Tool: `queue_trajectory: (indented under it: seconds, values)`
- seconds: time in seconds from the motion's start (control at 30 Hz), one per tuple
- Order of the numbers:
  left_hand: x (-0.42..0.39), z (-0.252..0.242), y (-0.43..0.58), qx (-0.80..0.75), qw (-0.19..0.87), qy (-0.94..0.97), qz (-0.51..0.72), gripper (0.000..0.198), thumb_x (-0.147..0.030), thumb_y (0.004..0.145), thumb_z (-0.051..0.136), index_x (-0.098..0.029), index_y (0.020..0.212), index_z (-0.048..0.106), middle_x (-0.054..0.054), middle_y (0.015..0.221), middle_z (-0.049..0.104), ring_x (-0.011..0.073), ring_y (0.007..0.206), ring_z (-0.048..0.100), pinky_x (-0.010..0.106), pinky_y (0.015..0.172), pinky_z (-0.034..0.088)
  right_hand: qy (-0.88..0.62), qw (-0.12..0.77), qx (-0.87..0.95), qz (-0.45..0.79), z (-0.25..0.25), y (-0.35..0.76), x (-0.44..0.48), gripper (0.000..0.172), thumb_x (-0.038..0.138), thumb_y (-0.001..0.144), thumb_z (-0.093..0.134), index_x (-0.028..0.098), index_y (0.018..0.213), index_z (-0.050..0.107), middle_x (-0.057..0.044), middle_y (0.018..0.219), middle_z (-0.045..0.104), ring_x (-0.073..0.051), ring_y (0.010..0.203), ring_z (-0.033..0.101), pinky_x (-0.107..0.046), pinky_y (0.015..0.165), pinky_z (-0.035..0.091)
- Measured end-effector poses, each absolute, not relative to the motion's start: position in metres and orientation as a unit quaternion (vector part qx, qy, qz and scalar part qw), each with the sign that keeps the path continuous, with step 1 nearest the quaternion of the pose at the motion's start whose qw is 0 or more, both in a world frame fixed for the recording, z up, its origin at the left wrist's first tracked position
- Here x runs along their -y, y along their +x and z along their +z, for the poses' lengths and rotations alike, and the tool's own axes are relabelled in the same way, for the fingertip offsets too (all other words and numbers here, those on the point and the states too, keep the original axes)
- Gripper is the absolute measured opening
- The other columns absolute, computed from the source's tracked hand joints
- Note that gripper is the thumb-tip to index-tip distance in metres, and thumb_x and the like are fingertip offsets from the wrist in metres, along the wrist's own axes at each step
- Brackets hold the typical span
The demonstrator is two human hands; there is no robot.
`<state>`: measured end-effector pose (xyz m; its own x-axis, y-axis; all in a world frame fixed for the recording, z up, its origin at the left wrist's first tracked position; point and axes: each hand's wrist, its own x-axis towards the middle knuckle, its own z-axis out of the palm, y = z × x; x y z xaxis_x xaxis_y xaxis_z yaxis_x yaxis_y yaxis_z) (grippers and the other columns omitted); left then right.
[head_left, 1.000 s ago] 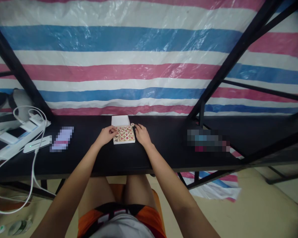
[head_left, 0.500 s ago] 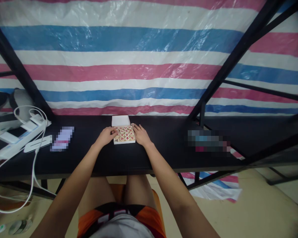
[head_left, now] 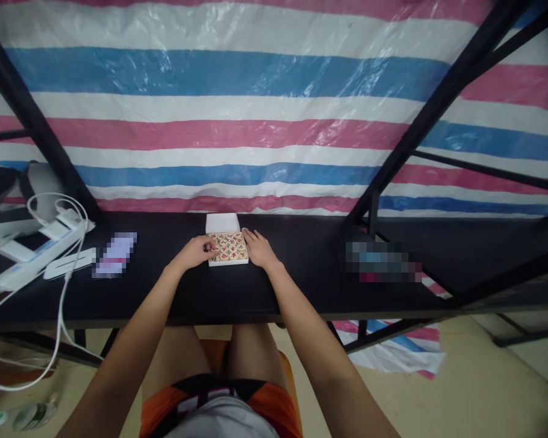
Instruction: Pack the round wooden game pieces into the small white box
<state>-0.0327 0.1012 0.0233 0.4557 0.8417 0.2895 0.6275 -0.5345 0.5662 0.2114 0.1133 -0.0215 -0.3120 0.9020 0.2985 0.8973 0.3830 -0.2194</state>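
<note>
Box (head_left: 231,263) — left hand (head_left: 196,251) curled over edge — right hand (head_left: 258,249) extended alongside

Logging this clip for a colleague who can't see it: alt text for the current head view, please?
An open white box of round, mostly red-marked pieces sits on a black desk, a person's left hand over its left side and right hand beside its right edge. A striped sheet hangs behind; white cables trail at the left.
</note>
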Motion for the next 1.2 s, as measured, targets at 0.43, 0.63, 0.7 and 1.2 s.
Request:
queue_trajectory:
  seconds: [0.43, 0.63, 0.7, 1.2]
  values:
    - [-0.094, 0.032, -0.029, -0.443, 0.191, 0.827, 0.288, 0.034, -0.047, 0.083, 0.055, -0.018, 0.065, 0.059, 0.0, 0.065, 0.057, 0.015, 0.062, 0.051, 0.026, 0.062, 0.038, -0.634, 0.24, 0.734, -0.03, -0.011, 0.212, -0.103, 0.023, 0.022, 0.089, 0.047, 0.018, 0.107, 0.061, -0.013, 0.11, 0.061, -0.025, 0.097, 0.055, -0.037, 0.083, 0.046]
    - [-0.09, 0.035, -0.025, -0.45, 0.186, 0.814, 0.318, 0.036, -0.048, 0.086, 0.05, -0.018, 0.07, 0.064, 0.002, 0.07, 0.062, 0.0167, 0.066, 0.053, 0.026, 0.063, 0.039, -0.645, 0.246, 0.723, -0.007, -0.009, 0.214, -0.098, 0.021, 0.02, 0.09, 0.046, 0.018, 0.105, 0.061, -0.012, 0.103, 0.063, -0.024, 0.092, 0.058, -0.034, 0.078, 0.046]
    - [-0.089, 0.034, -0.023, -0.449, 0.201, 0.807, 0.326, 0.035, -0.048, 0.085, 0.052, -0.018, 0.071, 0.065, 0.002, 0.07, 0.063, 0.0167, 0.066, 0.053, 0.026, 0.063, 0.04, -0.629, 0.298, 0.717, 0.015, -0.008, 0.214, -0.097, 0.023, 0.021, 0.089, 0.047, 0.018, 0.108, 0.06, -0.012, 0.104, 0.063, -0.023, 0.093, 0.059, -0.033, 0.079, 0.047]
    - [-0.086, 0.029, -0.013, -0.401, 0.4, 0.744, 0.355, 0.03, -0.042, 0.078, 0.065, -0.015, 0.091, 0.069, 0.004, 0.073, 0.069, 0.0172, 0.067, 0.063, 0.025, 0.061, 0.047, -0.38, 0.4, 0.834, 0.024, 0.001, 0.184, -0.075, 0.038, 0.037, 0.088, 0.058, 0.018, 0.121, 0.057, -0.01, 0.103, 0.067, -0.021, 0.094, 0.061, -0.034, 0.088, 0.05]
